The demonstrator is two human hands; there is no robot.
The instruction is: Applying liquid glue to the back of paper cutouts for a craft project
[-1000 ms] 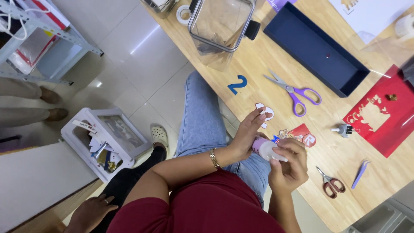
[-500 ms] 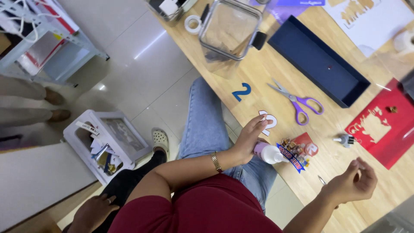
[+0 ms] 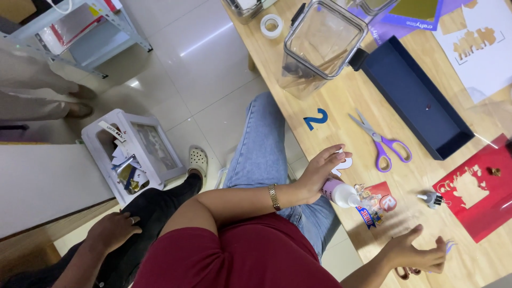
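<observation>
1. Left hand (image 3: pixel 320 173) wraps round a small glue bottle (image 3: pixel 341 193), lilac body w/ white cap end, lying tilted on the wooden tabletop (image 3: pixel 341 114); fingers curled over it, firm hold.
2. Bottle's tip sits just beside a cluster of small cut-out stickers (image 3: pixel 373 205), red & blue pieces, near the tabletop's front edge.
3. Right hand (image 3: pixel 418 255) hovers low at the near edge, fingers spread loose, blurred; can't tell if it holds anything. Brown-handled scissors (image 3: pixel 405 273) partly hidden under it.
4. White cut-out (image 3: pixel 344 165) peeks from under the left hand's fingers.
5. Blue number cut-out (image 3: pixel 316 118) lies farther up the tabletop, apart from the hand.
6. Purple-handled scissors (image 3: pixel 380 143) lie open btwn the blue number & the dark navy tray (image 3: pixel 416 98).
7. Red stencil sheet (image 3: pixel 474 189) at right edge; small binder clip (image 3: pixel 433 199) just beside it.
8. Clear plastic container (image 3: pixel 320 45) stands at the far end, tape roll (image 3: pixel 271 25) near it.
9. Another person's hand (image 3: pixel 114 230) rests bottom left, w/ a white bin (image 3: pixel 133 154) of paper scraps on the floor.
</observation>
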